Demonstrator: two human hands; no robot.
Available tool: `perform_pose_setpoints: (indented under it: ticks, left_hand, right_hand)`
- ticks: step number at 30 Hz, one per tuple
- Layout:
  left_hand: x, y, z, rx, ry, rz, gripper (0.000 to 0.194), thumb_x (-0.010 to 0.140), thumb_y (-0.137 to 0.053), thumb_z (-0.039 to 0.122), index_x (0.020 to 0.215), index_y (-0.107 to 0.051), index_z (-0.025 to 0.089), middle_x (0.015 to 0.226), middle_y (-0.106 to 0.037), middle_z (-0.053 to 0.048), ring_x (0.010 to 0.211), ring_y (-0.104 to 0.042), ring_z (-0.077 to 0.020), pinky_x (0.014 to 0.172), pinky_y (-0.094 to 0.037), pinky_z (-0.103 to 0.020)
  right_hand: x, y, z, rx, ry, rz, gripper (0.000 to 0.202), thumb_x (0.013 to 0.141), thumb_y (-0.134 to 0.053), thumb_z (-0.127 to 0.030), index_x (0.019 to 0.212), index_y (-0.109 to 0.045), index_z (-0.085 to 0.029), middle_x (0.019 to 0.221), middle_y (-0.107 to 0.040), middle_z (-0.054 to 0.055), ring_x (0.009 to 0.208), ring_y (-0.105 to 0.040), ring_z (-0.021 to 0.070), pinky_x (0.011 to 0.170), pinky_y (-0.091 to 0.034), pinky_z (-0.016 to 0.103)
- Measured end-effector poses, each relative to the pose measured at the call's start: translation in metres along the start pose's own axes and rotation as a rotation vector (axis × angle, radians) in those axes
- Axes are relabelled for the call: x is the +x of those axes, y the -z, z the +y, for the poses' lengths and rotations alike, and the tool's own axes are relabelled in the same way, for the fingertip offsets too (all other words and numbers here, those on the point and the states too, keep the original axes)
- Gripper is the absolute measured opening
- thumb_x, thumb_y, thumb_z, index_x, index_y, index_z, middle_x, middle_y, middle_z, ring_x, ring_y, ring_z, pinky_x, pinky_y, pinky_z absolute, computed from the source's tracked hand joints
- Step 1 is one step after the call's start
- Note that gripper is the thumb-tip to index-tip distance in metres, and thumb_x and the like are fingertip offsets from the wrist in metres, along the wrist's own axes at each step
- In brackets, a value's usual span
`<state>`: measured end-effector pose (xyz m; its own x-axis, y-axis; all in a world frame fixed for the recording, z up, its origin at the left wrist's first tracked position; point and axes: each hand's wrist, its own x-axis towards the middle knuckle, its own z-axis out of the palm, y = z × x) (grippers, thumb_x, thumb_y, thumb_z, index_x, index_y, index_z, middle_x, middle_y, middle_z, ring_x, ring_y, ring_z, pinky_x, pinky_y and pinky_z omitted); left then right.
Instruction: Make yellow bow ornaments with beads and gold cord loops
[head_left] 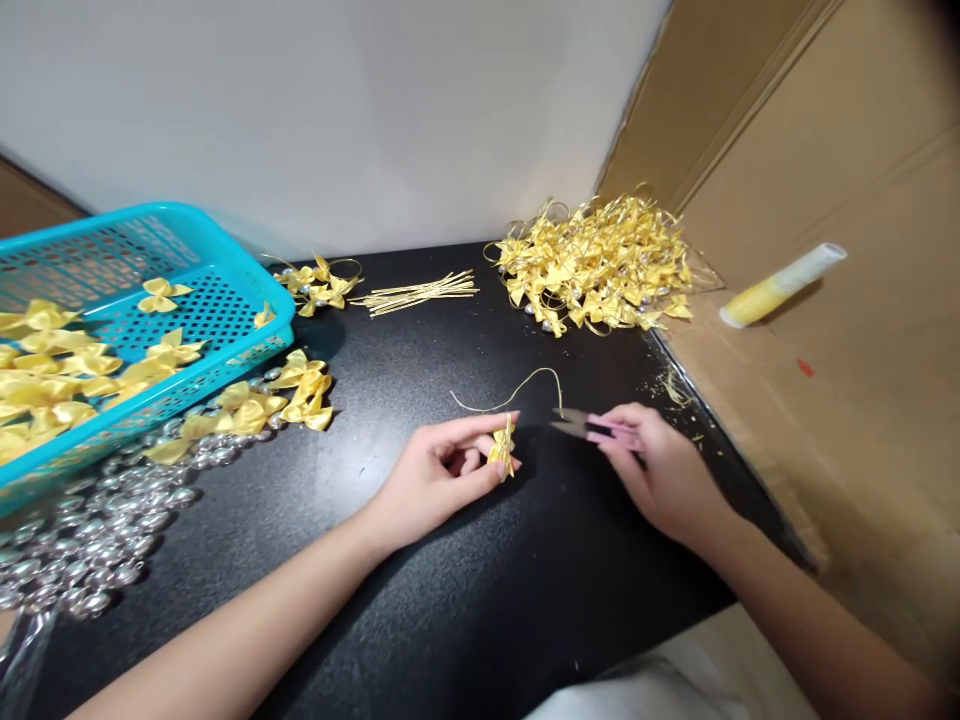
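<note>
My left hand pinches a small yellow bow between thumb and fingers, over the middle of the black table. A thin gold cord curves up from near the bow and over to the right. Its right end meets the tips of small pliers or cutters with pink handles. My right hand is closed around those handles. The jaws look slightly parted; whether they grip the cord is too small to tell.
A blue basket of yellow bows stands left, with silver beads and loose bows beside it. Cut gold cords, a few corded bows and a large bow pile lie behind. Cardboard borders the right.
</note>
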<state>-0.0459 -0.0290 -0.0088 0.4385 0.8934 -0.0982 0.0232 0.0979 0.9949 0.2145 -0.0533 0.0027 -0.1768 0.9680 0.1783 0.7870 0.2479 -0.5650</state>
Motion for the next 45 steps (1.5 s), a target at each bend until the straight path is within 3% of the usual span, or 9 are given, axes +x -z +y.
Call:
perform_pose_setpoints:
  ticks: [4, 10, 17, 35, 45]
  left_hand:
    - [0.000, 0.000, 0.000, 0.011, 0.029, -0.025, 0.045, 0.077, -0.073, 0.026, 0.121, -0.067, 0.017, 0.071, -0.065, -0.001, 0.051, -0.032, -0.0062, 0.049, -0.028, -0.022]
    - [-0.001, -0.001, 0.001, 0.010, 0.032, -0.037, 0.045, 0.077, -0.072, 0.026, 0.121, -0.067, 0.018, 0.068, -0.060, 0.001, 0.051, -0.030, -0.0060, 0.049, -0.027, -0.022]
    - [0.000, -0.003, 0.001, -0.001, 0.030, -0.058, 0.045, 0.077, -0.072, 0.025, 0.121, -0.067, 0.016, 0.066, -0.057, 0.002, 0.050, -0.029, -0.0055, 0.048, -0.026, -0.021]
    - [0.000, -0.004, 0.001, -0.002, 0.017, -0.040, 0.044, 0.076, -0.073, 0.026, 0.119, -0.068, 0.017, 0.067, -0.062, 0.001, 0.049, -0.031, -0.0059, 0.047, -0.028, -0.021]
    - [-0.001, -0.004, 0.000, 0.002, 0.012, -0.049, 0.045, 0.077, -0.073, 0.025, 0.121, -0.067, 0.017, 0.069, -0.063, 0.000, 0.049, -0.031, -0.0056, 0.047, -0.027, -0.021]
  right_hand:
    - [0.005, -0.020, -0.018, -0.020, 0.158, 0.037, 0.007, 0.090, -0.051, -0.025, 0.094, -0.053, -0.021, 0.083, -0.069, 0.005, 0.073, -0.068, 0.0189, 0.065, -0.054, 0.030]
    - [0.007, -0.021, -0.020, -0.074, 0.229, -0.004, 0.007, 0.090, -0.053, -0.027, 0.088, -0.054, -0.021, 0.072, -0.064, 0.002, 0.063, -0.061, 0.0170, 0.058, -0.048, 0.028]
    - [0.006, -0.027, -0.021, -0.110, 0.350, 0.098, 0.017, 0.095, -0.048, -0.036, 0.092, -0.054, -0.020, 0.071, -0.062, 0.002, 0.060, -0.056, 0.0164, 0.056, -0.042, 0.028]
    - [0.005, -0.028, -0.019, -0.144, 0.333, 0.125, 0.031, 0.096, -0.043, -0.046, 0.089, -0.059, -0.021, 0.067, -0.062, 0.001, 0.057, -0.052, 0.0159, 0.057, -0.040, 0.029]
    - [0.003, -0.027, -0.018, -0.184, 0.305, 0.035, 0.037, 0.097, -0.041, -0.046, 0.083, -0.063, -0.020, 0.067, -0.066, 0.003, 0.059, -0.054, 0.0164, 0.058, -0.037, 0.030]
